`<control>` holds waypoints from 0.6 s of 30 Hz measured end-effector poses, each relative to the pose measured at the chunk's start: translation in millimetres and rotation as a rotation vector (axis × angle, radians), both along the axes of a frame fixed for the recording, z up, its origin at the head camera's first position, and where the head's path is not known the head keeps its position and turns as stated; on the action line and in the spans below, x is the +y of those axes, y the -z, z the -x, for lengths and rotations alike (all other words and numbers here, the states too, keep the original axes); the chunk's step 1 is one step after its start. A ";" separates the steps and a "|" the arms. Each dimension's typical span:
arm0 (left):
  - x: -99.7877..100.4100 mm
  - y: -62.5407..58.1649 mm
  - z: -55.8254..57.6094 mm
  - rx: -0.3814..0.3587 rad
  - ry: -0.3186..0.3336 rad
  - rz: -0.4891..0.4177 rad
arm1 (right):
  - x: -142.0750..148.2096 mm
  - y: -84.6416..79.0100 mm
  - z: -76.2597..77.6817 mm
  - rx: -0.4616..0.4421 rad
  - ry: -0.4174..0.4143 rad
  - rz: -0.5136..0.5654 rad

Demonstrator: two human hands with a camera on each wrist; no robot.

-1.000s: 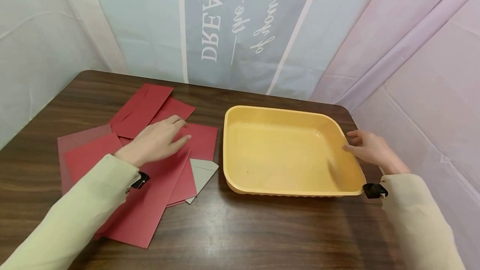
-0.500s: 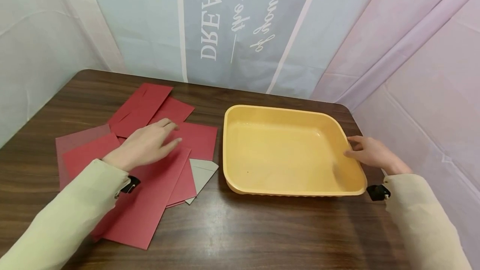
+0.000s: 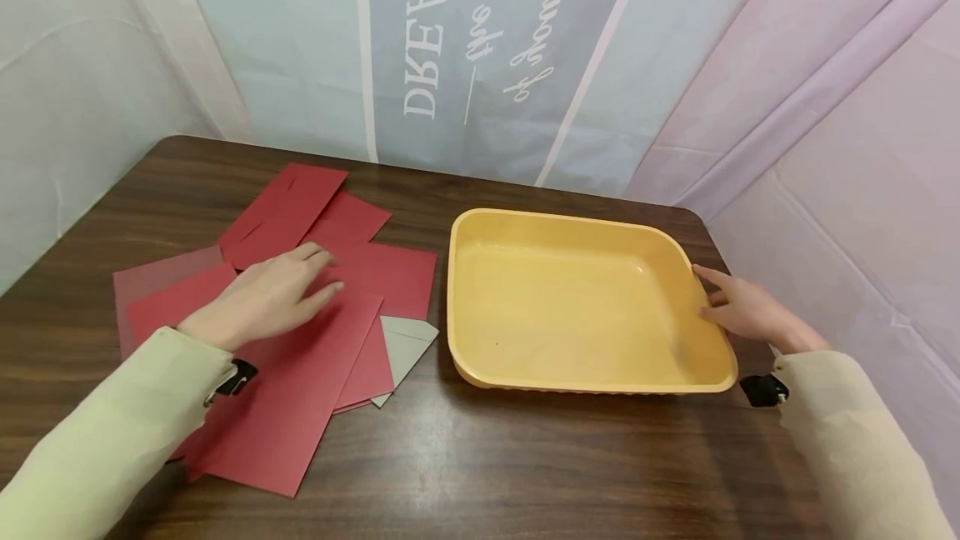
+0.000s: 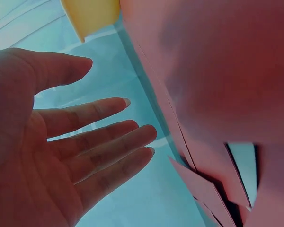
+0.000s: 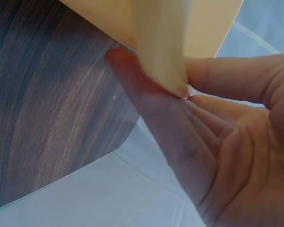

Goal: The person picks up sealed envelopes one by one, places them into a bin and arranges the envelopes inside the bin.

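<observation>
My left hand point(image 3: 262, 294) hovers over a loose pile of red paper pieces point(image 3: 292, 415), several of them overlapping, with its fingers extended and nothing between them. In the left wrist view the palm and spread fingers point(image 4: 104, 151) show beside the red sheets. A pale grey piece with a pointed flap point(image 3: 405, 344), like an envelope, sticks out from the pile's right side. On the right, my right hand point(image 3: 746, 307) grips the right rim of a yellow plastic tray point(image 3: 562, 315). The right wrist view has the thumb point(image 5: 232, 80) on one side of the tray's wall and fingers on the other.
Everything lies on a dark wood-grain table point(image 3: 480, 465). A printed cloth point(image 3: 300, 48) with lettering hangs behind the table, and pale cloth point(image 3: 847, 215) runs along the right side. Black straps circle both wrists.
My left hand has drawn back to the left over the red pieces. My right hand has moved slightly right at the tray's rim, and the tray's right edge sits slightly farther right.
</observation>
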State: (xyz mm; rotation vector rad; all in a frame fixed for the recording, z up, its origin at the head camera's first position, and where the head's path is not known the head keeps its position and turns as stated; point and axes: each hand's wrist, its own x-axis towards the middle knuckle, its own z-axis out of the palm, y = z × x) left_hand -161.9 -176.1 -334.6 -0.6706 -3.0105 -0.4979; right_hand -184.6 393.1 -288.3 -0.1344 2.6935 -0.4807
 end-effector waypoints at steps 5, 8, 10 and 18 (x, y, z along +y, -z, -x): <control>-9.9 2.0 -3.5 -0.011 -0.018 0.014 | 0.0 1.4 -0.2 -0.029 0.008 0.078; -14.5 4.0 -5.7 -0.024 -0.019 0.024 | 0.3 1.5 -0.2 -0.028 0.002 0.088; -16.7 5.4 -7.1 -0.030 -0.018 0.036 | 1.7 1.4 -0.5 -0.026 -0.001 0.090; -28.8 12.0 -17.5 -0.011 -0.056 0.089 | 4.7 2.7 -1.7 -0.003 -0.014 0.074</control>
